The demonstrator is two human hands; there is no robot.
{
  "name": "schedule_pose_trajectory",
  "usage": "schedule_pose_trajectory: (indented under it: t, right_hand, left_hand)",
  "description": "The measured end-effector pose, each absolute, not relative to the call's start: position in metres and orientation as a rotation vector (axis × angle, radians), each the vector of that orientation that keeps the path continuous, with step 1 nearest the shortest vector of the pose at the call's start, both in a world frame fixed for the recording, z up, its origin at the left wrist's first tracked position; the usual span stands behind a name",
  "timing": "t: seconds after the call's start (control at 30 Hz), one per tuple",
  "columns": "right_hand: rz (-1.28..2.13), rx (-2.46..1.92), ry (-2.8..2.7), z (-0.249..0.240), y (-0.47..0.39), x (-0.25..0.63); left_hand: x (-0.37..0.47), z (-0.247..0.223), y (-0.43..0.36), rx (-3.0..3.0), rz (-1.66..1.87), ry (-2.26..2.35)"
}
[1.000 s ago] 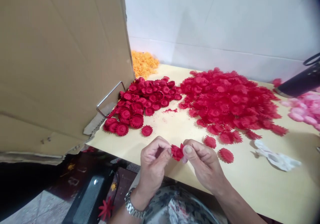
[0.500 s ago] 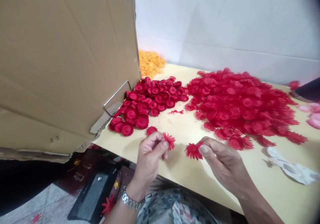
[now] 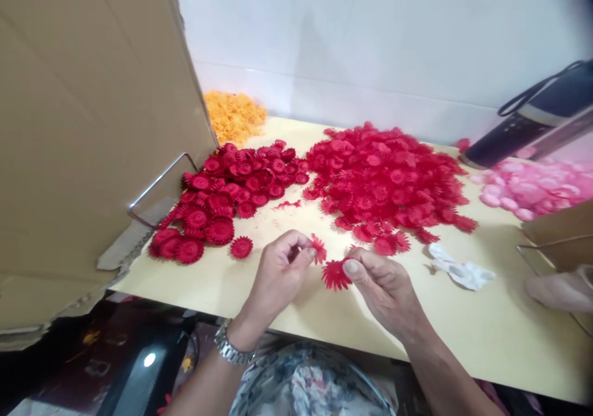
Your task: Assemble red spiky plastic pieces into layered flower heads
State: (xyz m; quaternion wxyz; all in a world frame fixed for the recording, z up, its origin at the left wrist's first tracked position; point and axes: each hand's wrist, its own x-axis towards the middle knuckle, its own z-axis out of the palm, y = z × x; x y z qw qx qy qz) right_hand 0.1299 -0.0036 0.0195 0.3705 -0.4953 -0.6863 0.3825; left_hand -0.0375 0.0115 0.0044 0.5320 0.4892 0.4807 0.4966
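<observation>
My left hand (image 3: 282,264), with a metal watch on its wrist, pinches a small red artificial flower petal piece (image 3: 319,249) between thumb and forefinger. A fuller red artificial flower piece (image 3: 336,275) is gripped by its edge in my right hand (image 3: 377,286). The two pieces are close together, slightly apart, above the tabletop. One round red flower piece (image 3: 241,247) lies alone to the left of my left hand. Beyond it spreads a heap of dark red round flower pieces (image 3: 222,203). A larger heap of loose red petal pieces (image 3: 384,181) lies behind my right hand.
A tall cardboard box (image 3: 92,125) walls off the left side. Orange petals (image 3: 234,116) are piled at the back. At right are a dark bottle (image 3: 514,135), pink petals (image 3: 542,184), a crumpled white tissue (image 3: 461,269) and another person's hand (image 3: 558,289).
The view has swung right, bringing in the bottle, pink petals and another person's hand. My hands have drawn closer together, each still holding its red flower piece.
</observation>
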Motion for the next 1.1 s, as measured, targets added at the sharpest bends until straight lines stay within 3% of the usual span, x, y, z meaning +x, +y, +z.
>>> schedule_pose_trajectory:
  t: [0.27, 0.57, 0.9, 1.1]
  right_hand:
    - [1.061, -1.296, -1.574, 0.015, -0.006, 0.151]
    - [1.053, -1.27, -1.594, 0.015, -0.008, 0.151]
    - [1.174, -1.165, -1.473, 0.005, -0.011, 0.141]
    - [1.081, -1.222, -1.606, 0.004, -0.011, 0.135]
  left_hand:
    - [-0.01, 0.005, 0.021, 1.638, 1.15, 1.244]
    - [-0.006, 0.021, -0.003, 1.248, 1.009, 1.078]
    - [-0.006, 0.013, -0.011, 1.189, 1.031, 1.083]
    - [-0.017, -0.001, -0.017, 1.094, 1.103, 1.041]
